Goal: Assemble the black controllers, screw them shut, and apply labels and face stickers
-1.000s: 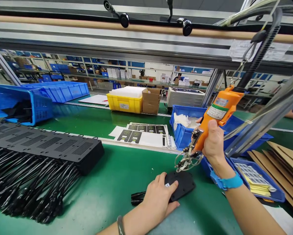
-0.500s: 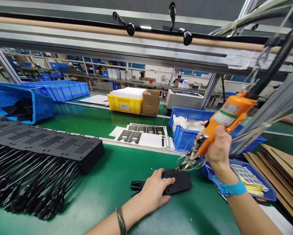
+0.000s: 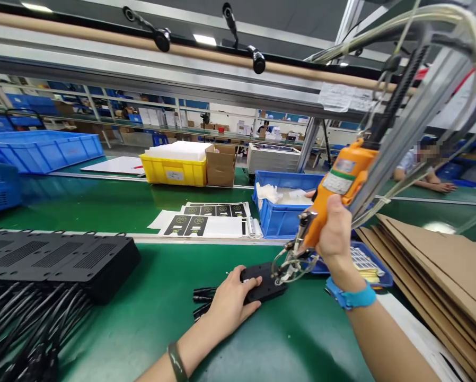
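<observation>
Evidently both hands are busy at one flat black box (image 3: 264, 289), which lies near the middle of the green desk (image 3: 158, 302), with short black plugs (image 3: 204, 293) beside its left end. The left hand (image 3: 233, 294) is spread over the left part of the box, fingers on top and thumb low along the near side. The right hand (image 3: 337, 233) is wrapped firmly round an orange power screwdriver (image 3: 333, 183), thumb laid up its body; the tool leans, its lower end over the right part of the box, though whether the tip touches cannot be told. Beyond the box lie printed sheets (image 3: 226, 227), with a blue bin (image 3: 278, 220) just right of them. On the left stands a row of black boxes (image 3: 55, 255), their cables (image 3: 35, 323) trailing toward the near side. Cardboard sheets (image 3: 432, 260) are stacked at the right.
</observation>
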`<state>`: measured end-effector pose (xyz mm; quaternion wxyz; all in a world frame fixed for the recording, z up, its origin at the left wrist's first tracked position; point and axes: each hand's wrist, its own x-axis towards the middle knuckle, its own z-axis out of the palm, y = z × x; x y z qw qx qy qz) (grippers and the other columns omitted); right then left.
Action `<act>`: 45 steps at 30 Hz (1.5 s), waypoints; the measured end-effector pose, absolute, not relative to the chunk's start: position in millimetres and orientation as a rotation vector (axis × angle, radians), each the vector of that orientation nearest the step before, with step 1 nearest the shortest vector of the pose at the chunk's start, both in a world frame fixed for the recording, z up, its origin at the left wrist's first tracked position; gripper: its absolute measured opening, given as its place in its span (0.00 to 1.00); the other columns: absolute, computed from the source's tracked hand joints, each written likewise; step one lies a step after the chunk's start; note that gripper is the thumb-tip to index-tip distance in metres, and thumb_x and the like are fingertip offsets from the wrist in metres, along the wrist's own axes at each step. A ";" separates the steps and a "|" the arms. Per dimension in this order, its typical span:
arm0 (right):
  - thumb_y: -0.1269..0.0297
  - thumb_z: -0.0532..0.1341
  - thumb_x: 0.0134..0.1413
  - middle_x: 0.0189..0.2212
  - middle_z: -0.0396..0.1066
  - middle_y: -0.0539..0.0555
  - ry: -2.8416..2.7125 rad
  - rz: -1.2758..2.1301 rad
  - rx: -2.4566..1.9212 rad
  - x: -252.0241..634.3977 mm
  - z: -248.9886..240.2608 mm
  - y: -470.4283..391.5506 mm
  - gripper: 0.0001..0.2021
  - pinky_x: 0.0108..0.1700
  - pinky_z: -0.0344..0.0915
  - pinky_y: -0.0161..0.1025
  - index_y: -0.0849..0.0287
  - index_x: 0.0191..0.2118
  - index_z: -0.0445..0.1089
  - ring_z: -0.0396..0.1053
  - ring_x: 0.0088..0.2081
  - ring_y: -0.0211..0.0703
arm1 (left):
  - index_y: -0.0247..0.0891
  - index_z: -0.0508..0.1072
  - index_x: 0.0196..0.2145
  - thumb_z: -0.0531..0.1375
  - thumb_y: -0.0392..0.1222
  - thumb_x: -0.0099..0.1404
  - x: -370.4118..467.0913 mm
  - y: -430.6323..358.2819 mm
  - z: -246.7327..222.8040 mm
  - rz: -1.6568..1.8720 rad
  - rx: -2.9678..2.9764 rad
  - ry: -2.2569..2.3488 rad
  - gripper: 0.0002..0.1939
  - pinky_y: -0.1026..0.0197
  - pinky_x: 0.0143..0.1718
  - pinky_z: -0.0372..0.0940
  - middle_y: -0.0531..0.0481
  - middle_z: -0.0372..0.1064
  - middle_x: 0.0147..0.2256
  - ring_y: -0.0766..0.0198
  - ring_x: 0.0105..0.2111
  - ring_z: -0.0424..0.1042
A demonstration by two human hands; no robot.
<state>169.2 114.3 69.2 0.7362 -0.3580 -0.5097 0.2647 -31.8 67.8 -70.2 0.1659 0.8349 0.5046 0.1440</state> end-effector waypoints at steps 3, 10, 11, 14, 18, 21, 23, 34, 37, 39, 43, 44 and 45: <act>0.38 0.59 0.54 0.16 0.64 0.44 -1.121 0.622 -0.784 168.0 59.1 114.7 0.25 0.15 0.60 0.32 0.58 0.39 0.71 0.61 0.14 0.34 | 0.46 0.72 0.56 0.67 0.39 0.61 -30.6 67.9 -67.8 0.402 2.391 1.448 0.26 0.46 0.55 0.66 0.38 0.60 0.58 0.45 0.54 0.69; 0.35 0.59 0.50 0.14 0.62 0.43 -1.121 0.707 -0.804 159.0 59.2 110.0 0.25 0.13 0.56 0.31 0.56 0.33 0.67 0.58 0.13 0.33 | 0.46 0.76 0.52 0.62 0.41 0.62 -36.0 75.5 -84.3 0.540 2.535 1.414 0.19 0.49 0.50 0.70 0.39 0.64 0.56 0.47 0.49 0.74; 0.34 0.59 0.48 0.13 0.61 0.43 -1.118 0.712 -0.815 157.8 59.3 110.0 0.26 0.13 0.56 0.31 0.56 0.31 0.66 0.58 0.12 0.32 | 0.46 0.76 0.51 0.61 0.43 0.63 -37.9 78.1 -89.4 0.591 2.553 1.396 0.18 0.49 0.48 0.72 0.39 0.65 0.55 0.47 0.48 0.75; 0.31 0.59 0.46 0.14 0.61 0.42 -1.108 0.731 -0.827 156.1 56.9 112.0 0.28 0.15 0.59 0.32 0.55 0.30 0.63 0.58 0.13 0.32 | 0.46 0.78 0.48 0.57 0.52 0.65 -42.9 87.6 -103.1 0.736 2.583 1.360 0.18 0.49 0.42 0.74 0.41 0.67 0.52 0.46 0.44 0.77; 0.34 0.60 0.48 0.15 0.61 0.43 -1.122 0.757 -0.786 155.4 48.4 110.5 0.26 0.17 0.60 0.33 0.55 0.31 0.63 0.59 0.15 0.33 | 0.45 0.78 0.47 0.54 0.60 0.65 -48.2 95.9 -111.1 0.819 2.624 1.318 0.23 0.49 0.36 0.75 0.40 0.67 0.51 0.45 0.41 0.78; 0.35 0.61 0.48 0.16 0.61 0.43 -1.128 0.758 -0.748 154.6 44.8 103.9 0.25 0.18 0.59 0.33 0.55 0.32 0.64 0.60 0.15 0.33 | 0.46 0.78 0.48 0.56 0.59 0.63 -53.7 99.2 -112.8 0.820 2.645 1.256 0.22 0.51 0.36 0.76 0.40 0.67 0.50 0.46 0.41 0.78; 0.34 0.61 0.47 0.15 0.61 0.43 -1.126 0.754 -0.733 155.0 49.9 99.3 0.26 0.17 0.59 0.34 0.55 0.31 0.65 0.59 0.15 0.33 | 0.47 0.77 0.50 0.58 0.56 0.63 -56.8 101.9 -113.1 0.808 2.654 1.213 0.21 0.51 0.39 0.75 0.41 0.67 0.49 0.47 0.42 0.78; 0.38 0.56 0.55 0.16 0.62 0.43 -1.133 0.593 -0.663 149.9 119.1 95.8 0.23 0.16 0.60 0.34 0.54 0.39 0.70 0.61 0.14 0.34 | 0.48 0.74 0.54 0.69 0.39 0.57 -32.7 78.9 -78.7 0.506 2.506 1.272 0.26 0.44 0.55 0.66 0.39 0.64 0.56 0.42 0.54 0.69; 0.37 0.55 0.56 0.16 0.64 0.44 -1.146 0.628 -0.684 146.6 98.7 103.0 0.24 0.16 0.60 0.33 0.54 0.39 0.70 0.62 0.14 0.34 | 0.49 0.74 0.54 0.69 0.46 0.59 -31.0 77.3 -73.9 0.486 2.460 1.294 0.25 0.46 0.54 0.66 0.40 0.64 0.54 0.45 0.52 0.70; 0.37 0.56 0.56 0.16 0.64 0.44 -1.139 0.668 -0.692 144.0 83.5 105.1 0.24 0.16 0.60 0.33 0.55 0.39 0.70 0.62 0.14 0.34 | 0.49 0.75 0.53 0.68 0.46 0.60 -31.5 76.9 -73.7 0.484 2.448 1.302 0.23 0.47 0.53 0.67 0.41 0.65 0.53 0.47 0.51 0.70; 0.38 0.58 0.55 0.15 0.64 0.44 -1.110 0.727 -0.717 139.9 65.3 103.0 0.24 0.16 0.60 0.33 0.57 0.40 0.70 0.61 0.14 0.34 | 0.44 0.76 0.51 0.66 0.44 0.62 -31.4 77.3 -75.9 0.486 2.446 1.279 0.19 0.45 0.54 0.66 0.39 0.64 0.54 0.45 0.53 0.68; 0.38 0.58 0.54 0.15 0.64 0.44 -1.103 0.739 -0.725 139.3 63.6 102.0 0.24 0.16 0.60 0.33 0.57 0.40 0.69 0.61 0.14 0.34 | 0.43 0.77 0.51 0.65 0.44 0.62 -31.2 77.6 -76.6 0.493 2.449 1.270 0.18 0.45 0.54 0.66 0.38 0.64 0.54 0.45 0.53 0.68; 0.37 0.58 0.54 0.15 0.64 0.43 -1.097 0.750 -0.731 138.8 62.7 101.1 0.25 0.16 0.60 0.33 0.57 0.40 0.69 0.61 0.14 0.34 | 0.43 0.77 0.51 0.64 0.44 0.63 -31.2 78.2 -77.4 0.509 2.449 1.262 0.18 0.45 0.54 0.65 0.38 0.64 0.54 0.45 0.53 0.68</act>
